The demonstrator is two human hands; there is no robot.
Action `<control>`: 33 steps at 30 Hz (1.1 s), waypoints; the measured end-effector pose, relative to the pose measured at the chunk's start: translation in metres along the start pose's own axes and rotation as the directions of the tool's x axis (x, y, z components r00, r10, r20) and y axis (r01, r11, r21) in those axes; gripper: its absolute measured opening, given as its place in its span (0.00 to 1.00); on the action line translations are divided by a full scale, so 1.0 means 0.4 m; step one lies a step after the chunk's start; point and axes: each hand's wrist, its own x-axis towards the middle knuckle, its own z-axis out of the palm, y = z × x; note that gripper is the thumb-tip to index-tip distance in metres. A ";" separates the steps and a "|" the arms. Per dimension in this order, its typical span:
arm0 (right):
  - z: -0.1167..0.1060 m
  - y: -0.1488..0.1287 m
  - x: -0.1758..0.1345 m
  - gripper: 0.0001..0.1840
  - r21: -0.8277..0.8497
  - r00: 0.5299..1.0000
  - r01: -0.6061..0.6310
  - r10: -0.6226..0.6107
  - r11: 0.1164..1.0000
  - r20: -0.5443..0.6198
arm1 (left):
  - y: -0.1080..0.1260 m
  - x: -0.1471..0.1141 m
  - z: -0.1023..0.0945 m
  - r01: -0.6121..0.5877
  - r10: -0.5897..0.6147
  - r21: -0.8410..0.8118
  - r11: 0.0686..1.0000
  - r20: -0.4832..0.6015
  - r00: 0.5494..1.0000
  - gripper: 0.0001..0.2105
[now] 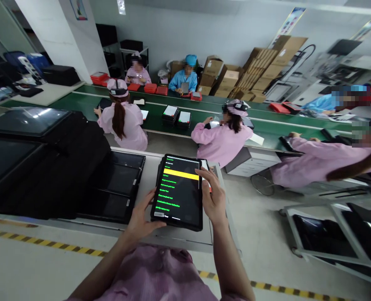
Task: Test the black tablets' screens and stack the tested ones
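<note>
A black tablet (179, 193) lies in front of me with its screen lit, showing a list of green test names and one yellow bar. My left hand (143, 217) grips its lower left corner, thumb along the bottom edge and fingers by the left side. Over the right edge, my right hand (213, 196) has its fingers apart and partly bent, one fingertip at the right end of the yellow bar; whether it presses the glass I cannot tell. Another device with a white and red screen (205, 164) shows partly behind the tablet. Dark edges underneath suggest a stack.
The tablet is over a light grey cart top (185, 237). Large black panels (116, 179) fill its left side. Beyond, several co-workers sit along a green conveyor bench (154, 121) with tablet stacks (170, 112). A wheeled rack (326, 234) stands at right.
</note>
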 end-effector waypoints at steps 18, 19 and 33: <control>-0.166 0.253 -0.001 0.21 0.640 0.487 -0.756 0.773 0.139 0.407 | 0.100 0.122 -0.007 -0.061 0.039 0.206 0.977 0.111 0.993 0.24; -0.181 0.298 0.019 0.20 0.673 0.501 -0.725 0.785 0.149 0.365 | 0.088 0.131 -0.009 0.031 -0.041 0.183 0.983 0.048 0.998 0.23; -0.019 0.597 0.142 0.14 0.292 0.544 -0.836 0.775 0.465 0.323 | -0.010 0.116 0.012 0.433 -0.437 -0.066 0.899 -0.062 0.897 0.31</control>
